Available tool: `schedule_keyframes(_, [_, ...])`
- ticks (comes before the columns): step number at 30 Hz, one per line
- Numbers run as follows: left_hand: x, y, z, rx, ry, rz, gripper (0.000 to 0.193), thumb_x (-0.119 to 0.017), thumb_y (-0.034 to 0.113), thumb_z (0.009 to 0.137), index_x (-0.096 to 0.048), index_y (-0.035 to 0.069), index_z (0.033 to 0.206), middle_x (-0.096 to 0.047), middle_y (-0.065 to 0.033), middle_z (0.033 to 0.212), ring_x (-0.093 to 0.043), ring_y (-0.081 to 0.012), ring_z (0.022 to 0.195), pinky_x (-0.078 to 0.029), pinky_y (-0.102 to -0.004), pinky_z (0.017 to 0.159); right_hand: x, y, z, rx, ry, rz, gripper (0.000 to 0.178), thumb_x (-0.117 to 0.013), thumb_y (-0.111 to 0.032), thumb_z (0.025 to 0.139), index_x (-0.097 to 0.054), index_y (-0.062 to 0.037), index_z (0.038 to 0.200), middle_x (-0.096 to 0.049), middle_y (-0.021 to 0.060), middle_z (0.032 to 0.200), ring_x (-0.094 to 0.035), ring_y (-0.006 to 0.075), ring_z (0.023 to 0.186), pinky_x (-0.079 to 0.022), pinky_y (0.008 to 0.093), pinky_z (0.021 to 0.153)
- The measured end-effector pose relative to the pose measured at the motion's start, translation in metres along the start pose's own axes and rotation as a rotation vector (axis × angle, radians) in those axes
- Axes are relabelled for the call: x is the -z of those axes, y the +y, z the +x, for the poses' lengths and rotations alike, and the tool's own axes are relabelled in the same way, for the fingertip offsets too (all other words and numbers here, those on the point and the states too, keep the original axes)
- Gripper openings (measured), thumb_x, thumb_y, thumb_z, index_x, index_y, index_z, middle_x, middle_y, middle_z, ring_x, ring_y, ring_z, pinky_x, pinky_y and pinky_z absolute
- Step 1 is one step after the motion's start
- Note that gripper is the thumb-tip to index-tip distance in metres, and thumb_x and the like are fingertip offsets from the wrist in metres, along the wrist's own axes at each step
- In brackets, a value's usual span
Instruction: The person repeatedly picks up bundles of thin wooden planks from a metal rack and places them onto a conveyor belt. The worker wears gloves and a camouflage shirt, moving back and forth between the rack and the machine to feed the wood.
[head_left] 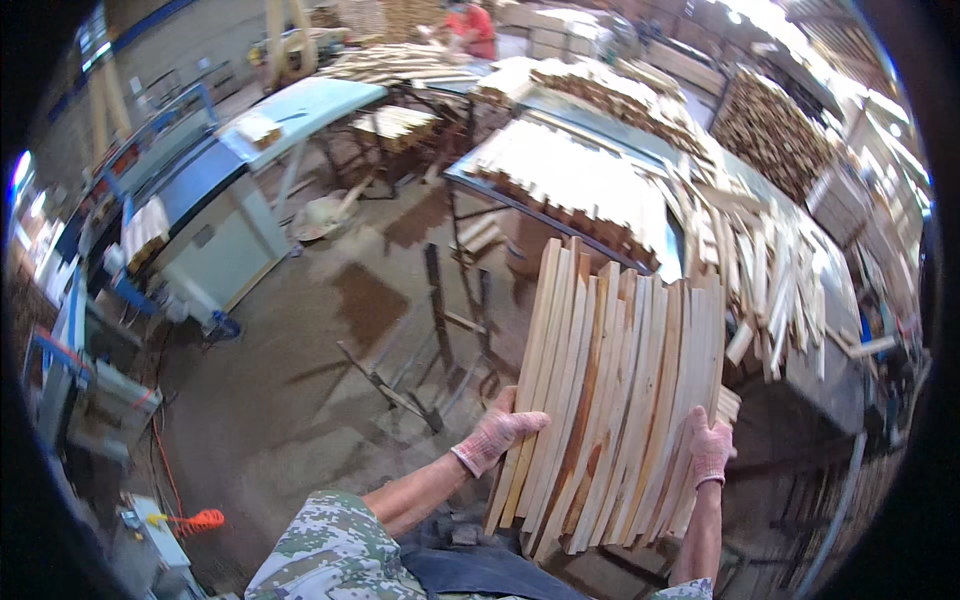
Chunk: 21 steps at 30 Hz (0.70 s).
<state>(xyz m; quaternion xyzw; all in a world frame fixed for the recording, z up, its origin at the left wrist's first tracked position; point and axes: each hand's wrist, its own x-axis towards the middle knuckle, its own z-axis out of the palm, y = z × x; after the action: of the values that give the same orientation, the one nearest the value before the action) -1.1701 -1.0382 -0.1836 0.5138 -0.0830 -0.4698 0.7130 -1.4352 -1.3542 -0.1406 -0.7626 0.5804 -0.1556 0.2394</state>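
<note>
A wide row of pale wooden strips (610,400), packed side by side with a few darker brown ones among them, fills the space before me at the lower right. On its left edge presses my left hand (502,432), in a pinkish-white work glove, its thumb lying over the outer strips. The gloved right hand (711,447) clamps the opposite edge, its fingers partly hidden. Between them the strips are squeezed together, their far ends uneven. What lies beneath the row is mostly out of sight; some more light strip ends (729,404) show past its right side.
Beyond stands a metal table (470,186) bearing rows of strips. Loose strips (780,270) lie jumbled at the right. A metal frame stand (435,345) is on the floor to the left, near a machine cabinet (215,235). An orange coiled hose (200,521) sits lower left.
</note>
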Motion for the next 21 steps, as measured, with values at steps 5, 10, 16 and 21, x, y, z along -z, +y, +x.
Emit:
schedule_keyframes(5, [0.096,0.052,-0.064,-0.231,0.071,-0.065,0.060,-0.086,0.015,0.087,-0.054,0.004,0.137,-0.064,-0.0044,0.124,-0.061,-0.0146,0.110,-0.052,-0.0340,0.101,-0.049,-0.109,-0.032,0.320,-0.093,0.335,0.053,-0.071,-0.047,0.103,-0.076,0.0048,0.117,-0.076,0.0080,0.088,-0.067,0.0175,0.082,-0.055,0.0408,0.077])
schedule_keyframes(10, [0.232,0.105,-0.146,-0.419,0.232,-0.090,0.064,-0.087,0.013,0.085,-0.053,0.007,0.139,-0.064,-0.0051,0.124,-0.061,-0.0150,0.114,-0.051,-0.0355,0.104,-0.128,-0.260,-0.104,0.536,-0.133,0.344,0.056,-0.073,-0.051,0.100,-0.075,0.0040,0.109,-0.070,0.0057,0.079,-0.062,0.0148,0.073,-0.052,0.0384,0.070])
schedule_keyframes(16, [0.365,0.169,-0.236,-0.595,0.419,-0.133,0.059,-0.085,0.013,0.087,-0.051,0.005,0.134,-0.065,-0.0069,0.122,-0.064,-0.0147,0.108,-0.056,-0.0345,0.098,-0.220,-0.434,-0.202,0.711,-0.231,0.382,0.053,-0.075,-0.049,0.098,-0.075,0.0034,0.100,-0.070,0.0075,0.076,-0.064,0.0174,0.071,-0.052,0.0389,0.070])
schedule_keyframes(21, [0.449,0.221,-0.276,-0.542,0.595,-0.149,0.072,-0.088,0.023,0.082,-0.050,0.005,0.141,-0.062,-0.0095,0.129,-0.060,-0.0186,0.119,-0.049,-0.0377,0.107,-0.310,-0.558,-0.239,0.799,-0.329,0.378,0.049,-0.077,-0.047,0.096,-0.074,0.0027,0.095,-0.073,0.0098,0.077,-0.066,0.0189,0.072,-0.054,0.0391,0.071])
